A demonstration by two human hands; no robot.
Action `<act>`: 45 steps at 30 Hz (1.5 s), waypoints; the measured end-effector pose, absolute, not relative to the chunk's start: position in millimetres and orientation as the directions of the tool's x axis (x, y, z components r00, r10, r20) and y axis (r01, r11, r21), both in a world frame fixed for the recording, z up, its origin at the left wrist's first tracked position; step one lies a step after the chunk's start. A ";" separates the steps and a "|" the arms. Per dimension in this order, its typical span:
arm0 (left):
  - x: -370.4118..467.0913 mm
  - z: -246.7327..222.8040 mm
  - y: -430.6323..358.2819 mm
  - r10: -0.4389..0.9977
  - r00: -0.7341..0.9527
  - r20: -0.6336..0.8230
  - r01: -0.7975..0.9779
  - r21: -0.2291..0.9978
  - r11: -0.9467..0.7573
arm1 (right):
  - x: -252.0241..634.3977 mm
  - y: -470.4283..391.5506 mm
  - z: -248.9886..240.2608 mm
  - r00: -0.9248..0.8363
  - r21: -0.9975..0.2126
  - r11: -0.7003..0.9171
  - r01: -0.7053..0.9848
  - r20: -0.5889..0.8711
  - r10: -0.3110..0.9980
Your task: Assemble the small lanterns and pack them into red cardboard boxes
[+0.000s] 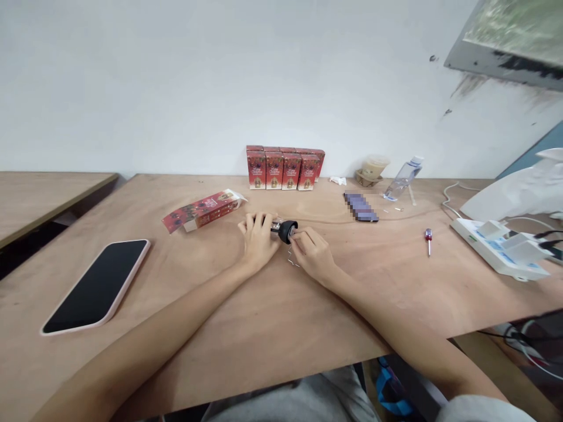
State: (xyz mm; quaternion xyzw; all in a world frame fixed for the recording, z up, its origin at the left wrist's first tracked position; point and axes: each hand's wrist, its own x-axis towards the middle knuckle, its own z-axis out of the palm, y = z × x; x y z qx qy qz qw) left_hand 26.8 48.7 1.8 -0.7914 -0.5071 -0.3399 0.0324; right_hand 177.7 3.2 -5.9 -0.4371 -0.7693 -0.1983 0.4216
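Observation:
A small lantern-like object (287, 231) with a black flared base and a clear, shiny body lies on its side between my hands. My left hand (258, 239) is closed around the clear end and rests on the table. The base's hollow underside faces my right hand (313, 253), whose thumb and fingers are pinched together at its rim. What those fingertips hold, if anything, is hidden. Just below the base, thin white bits (291, 258) lie on the wood. Left of my left hand lies an opened red printed box (204, 211), its flaps spread.
Several red boxes (282, 170) stand against the wall. A phone (97, 287) lies at left, another phone (360, 207) at right. Further right are a cup (373, 167), a tilted bottle (402, 179), a screwdriver (428, 240), a power strip (499, 249) and a white fan-like object (514, 184).

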 end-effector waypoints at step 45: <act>22.7 -8.0 72.0 0.823 0.012 0.567 0.494 0.713 -0.498 | 224.6 16.8 34.8 -0.403 -0.157 0.398 0.904 -0.005 0.915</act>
